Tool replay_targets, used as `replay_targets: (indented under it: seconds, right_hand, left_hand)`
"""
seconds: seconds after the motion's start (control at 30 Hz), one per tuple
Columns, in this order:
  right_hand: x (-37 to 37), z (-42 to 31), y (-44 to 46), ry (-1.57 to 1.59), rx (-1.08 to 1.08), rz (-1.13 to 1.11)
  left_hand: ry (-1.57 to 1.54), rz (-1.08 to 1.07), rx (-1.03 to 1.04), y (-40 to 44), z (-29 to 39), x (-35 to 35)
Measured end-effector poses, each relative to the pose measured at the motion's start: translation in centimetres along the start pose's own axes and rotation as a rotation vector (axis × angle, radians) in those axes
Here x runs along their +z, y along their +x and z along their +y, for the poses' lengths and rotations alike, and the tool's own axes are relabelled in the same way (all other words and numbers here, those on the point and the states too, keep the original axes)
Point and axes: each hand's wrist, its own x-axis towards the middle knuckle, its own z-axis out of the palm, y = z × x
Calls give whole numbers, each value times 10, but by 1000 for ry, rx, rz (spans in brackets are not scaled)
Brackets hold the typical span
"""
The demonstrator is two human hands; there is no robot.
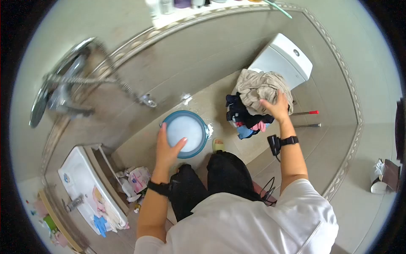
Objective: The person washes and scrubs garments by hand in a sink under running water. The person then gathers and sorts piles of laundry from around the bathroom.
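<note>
My left hand (168,149) is open, thumb and fingers spread, at the near left edge of a blue basin (204,139). Whether it touches the rim I cannot tell. White suds (185,132) cover the water in the basin. At the right, my right hand (278,108) reaches over a crumpled beige garment (258,86) with its thumb and fingers apart. It appears to rest against the cloth. The garment lies on top of a pile of dark clothes (239,111), with pink and blue pieces (247,132) showing below.
A white toilet (279,61) stands behind the clothes. A chrome shower set (63,91) hangs on the left wall, with a washbasin (80,173) holding cloths nearer to me. Red-tipped and grey-tipped rods (306,113) stick out at right. A bottle shelf (186,12) runs along the top.
</note>
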Motion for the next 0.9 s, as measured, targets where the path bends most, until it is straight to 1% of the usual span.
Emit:
replay_targets:
  seconds: [0.07, 0.1, 0.17, 0.2, 0.23, 0.27, 0.3, 0.33, 0.37, 0.43, 0.47, 0.5, 0.53, 0.57, 0.6, 0.63, 0.7, 0.73, 0.8, 0.83, 0.9]
  right_hand:
    - [-10, 32, 46, 62, 124, 42]
    - [-14, 50, 69, 90, 193, 52]
    - [-11, 89, 114, 151, 244, 53]
    - [-6, 106, 132, 212, 284, 51]
    - [2, 122, 144, 215, 290, 49]
    - [8, 136, 152, 298, 327, 20]
    - [21, 153, 162, 380, 363, -12]
    - [45, 179, 174, 462, 282, -28]
    - [62, 192, 177, 561, 291, -87]
    - [41, 161, 158, 714, 361, -138]
    - [47, 171, 160, 719, 364, -145]
    - [52, 182, 162, 793, 372, -261]
    - [57, 193, 162, 865, 379, -375]
    - [57, 197, 160, 869, 385, -378]
    - [57, 200, 158, 893, 389, -434]
    - [59, 201, 155, 914, 395, -496]
    - [66, 202, 151, 907, 405, -487]
    - [66, 202, 149, 992, 394, -509]
    - [65, 198, 145, 1151, 389, -537]
    - [65, 199, 141, 1148, 389, -540]
    - [62, 198, 129, 1201, 393, -501]
  left_hand:
    - [-148, -142, -72, 38, 38, 53]
    - [-141, -154, -68, 58, 57, 79]
    - [-390, -340, -308, 94, 91, 130]
    - [-384, -345, -310, 110, 105, 156]
    - [-424, -418, -393, 125, 116, 182]
    - [-463, -489, -473, 140, 127, 207]
    - [-452, -506, -448, 155, 129, 234]
    - [-408, -516, -448, 170, 126, 262]
    - [-364, -524, -446, 182, 124, 286]
    - [-352, -526, -480, 193, 139, 315]
    - [-344, -527, -510, 197, 142, 328]
    - [-333, -526, -516, 198, 139, 341]
    - [-261, -513, -457, 196, 132, 355]
    - [-191, -501, -397, 194, 130, 364]
    - [-127, -468, -371, 194, 126, 370]
    - [-122, -471, -379, 192, 120, 374]
    - [-132, -465, -325, 187, 120, 368]
    - [-128, -466, -336, 185, 122, 365]
    - [-185, -563, -340, 185, 138, 357]
    - [-188, -562, -343, 184, 144, 354]
    - [-282, -613, -467, 180, 149, 349]
